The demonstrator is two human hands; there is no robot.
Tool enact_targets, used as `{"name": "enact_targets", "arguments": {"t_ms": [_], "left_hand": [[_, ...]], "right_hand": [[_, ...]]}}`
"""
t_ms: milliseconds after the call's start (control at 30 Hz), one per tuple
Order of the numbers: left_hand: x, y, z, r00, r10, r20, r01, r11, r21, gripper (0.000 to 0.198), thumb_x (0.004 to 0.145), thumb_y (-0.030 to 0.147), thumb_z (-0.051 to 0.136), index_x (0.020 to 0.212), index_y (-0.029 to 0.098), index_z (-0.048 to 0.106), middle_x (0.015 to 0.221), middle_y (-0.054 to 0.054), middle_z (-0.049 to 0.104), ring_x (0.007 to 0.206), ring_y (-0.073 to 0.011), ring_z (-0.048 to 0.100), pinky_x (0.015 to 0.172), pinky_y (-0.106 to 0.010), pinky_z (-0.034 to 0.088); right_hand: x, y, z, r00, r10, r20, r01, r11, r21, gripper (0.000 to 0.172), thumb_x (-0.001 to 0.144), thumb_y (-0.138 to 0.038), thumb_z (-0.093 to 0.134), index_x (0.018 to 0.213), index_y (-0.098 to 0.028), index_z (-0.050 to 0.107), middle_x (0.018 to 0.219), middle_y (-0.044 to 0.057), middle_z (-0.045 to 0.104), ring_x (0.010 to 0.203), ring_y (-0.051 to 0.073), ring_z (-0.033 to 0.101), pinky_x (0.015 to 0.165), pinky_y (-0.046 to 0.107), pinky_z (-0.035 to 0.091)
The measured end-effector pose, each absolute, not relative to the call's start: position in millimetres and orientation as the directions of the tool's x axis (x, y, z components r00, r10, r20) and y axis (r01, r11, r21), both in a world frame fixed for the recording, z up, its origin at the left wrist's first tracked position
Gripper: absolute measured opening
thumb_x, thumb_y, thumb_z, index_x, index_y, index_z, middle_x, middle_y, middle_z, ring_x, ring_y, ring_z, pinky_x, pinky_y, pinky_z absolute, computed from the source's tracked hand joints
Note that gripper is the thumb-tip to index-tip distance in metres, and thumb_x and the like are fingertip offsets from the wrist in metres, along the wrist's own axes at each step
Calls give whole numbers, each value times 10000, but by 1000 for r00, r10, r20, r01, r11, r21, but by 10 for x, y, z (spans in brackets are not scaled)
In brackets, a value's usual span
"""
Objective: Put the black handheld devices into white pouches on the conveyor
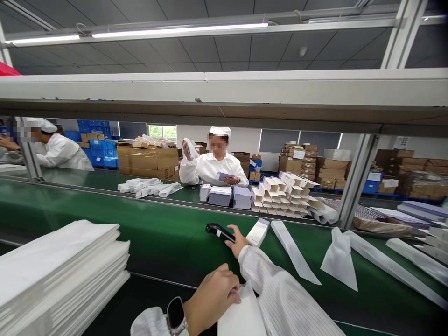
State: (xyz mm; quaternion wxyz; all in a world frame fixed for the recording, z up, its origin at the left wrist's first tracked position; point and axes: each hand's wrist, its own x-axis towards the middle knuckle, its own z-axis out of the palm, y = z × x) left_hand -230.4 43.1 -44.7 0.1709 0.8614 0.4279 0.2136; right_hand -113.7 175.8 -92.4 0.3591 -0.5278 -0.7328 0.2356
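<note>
A black handheld device [219,231] lies at frame centre over the green conveyor belt [157,235]. The right hand [238,241] has its fingers closed around the device's near end, with a small white box [258,232] just beside. At lower centre the left hand [210,298] pinches a white pouch [241,315]; stacked white sheets [59,270] fill the lower left.

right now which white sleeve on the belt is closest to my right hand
The narrow flat sleeve lying just right of the white box by your right hand; the other sleeves lie farther right.
</note>
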Motion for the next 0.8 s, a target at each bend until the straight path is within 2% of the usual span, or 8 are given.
{"name": "enact_targets", "arguments": {"t_ms": [100, 167, 233, 267, 367, 500, 633, 800], "left_hand": [[-2327, 428, -399, 540, 817, 202, 702, -570, 428, 110, 674, 243, 590, 620, 182, 517, 611, 20, 483, 674, -143, 414, 530, -225, 273], [-2346, 432, -374, 556, 805, 205, 693, -586, 420, 143, 668, 277, 599, 612, 183, 507, 595, 24, 483, 691, -146, 415, 539, -220, 270], [-2363, 440, -362, 560, 801, 209, 678, -589, 440, 157, 672, 309, 594, 620, 186, 509, 602, 28, 490, 698, -144, 418, 550, -217, 272], [-2370, 443, -360, 558, 804, 208, 671, -584, 457, 160, 676, 322, 587, 630, 188, 511, 612, 30, 494, 696, -141, 420, 552, -215, 273], [-2377, 441, -355, 556, 809, 192, 655, -569, 497, 178, 702, 354, 547, 646, 190, 508, 625, 32, 498, 692, -136, 427, 551, -214, 276], [-2367, 421, -352, 569, 809, 148, 662, -558, 501, 192, 738, 363, 487, 662, 188, 506, 614, 32, 478, 699, -133, 433, 560, -215, 283], [-2350, 404, -358, 577, 804, 144, 662, -564, 494, 171, 754, 340, 464, 686, 192, 517, 626, 29, 476, 712, -133, 431, 571, -214, 285], [-2338, 386, -326, 569, 804, 172, 639, -564, 522, 135, 731, 309, 492, 671, 190, 508, 620, 36, 458, 709, -129, 420, 576, -208, 278]], "right_hand": [[-1035, 1727, -807, -136, 951, 279, 386, 310, -869, 551, 770, -304, 417, 1218, -195, 115, 820, 44, 568, 766, 183, 572, 669, 335, 418], [-935, 1642, -661, -151, 948, 279, 58, 290, -955, 736, 701, -336, 528, 1241, -211, 44, 860, 47, 575, 789, 182, 579, 684, 327, 426], [-823, 1507, -496, -201, 945, 259, -275, 199, -941, 923, 580, -278, 657, 1249, -285, 21, 888, 31, 578, 781, 186, 586, 663, 317, 432], [-770, 1430, -419, -228, 942, 244, -374, 147, -916, 986, 536, -233, 690, 1247, -329, 13, 894, 20, 580, 769, 186, 590, 637, 306, 435], [-652, 1211, -257, -272, 934, 231, -449, 89, -889, 1087, 492, -146, 708, 1235, -407, -42, 878, -5, 583, 766, 188, 593, 599, 285, 435], [-613, 1030, -203, -299, 922, 247, -482, 77, -873, 1130, 475, -96, 711, 1231, -415, -65, 873, 2, 581, 770, 204, 592, 639, 337, 443], [-652, 946, -218, -292, 932, 214, -481, 50, -875, 1061, 525, -111, 703, 1222, -421, -34, 875, 5, 569, 747, 215, 597, 643, 386, 449], [-703, 906, -227, -255, 951, 175, -454, 42, -890, 888, 585, -206, 689, 1195, -405, 75, 872, 7, 559, 704, 217, 604, 623, 417, 457]]}}
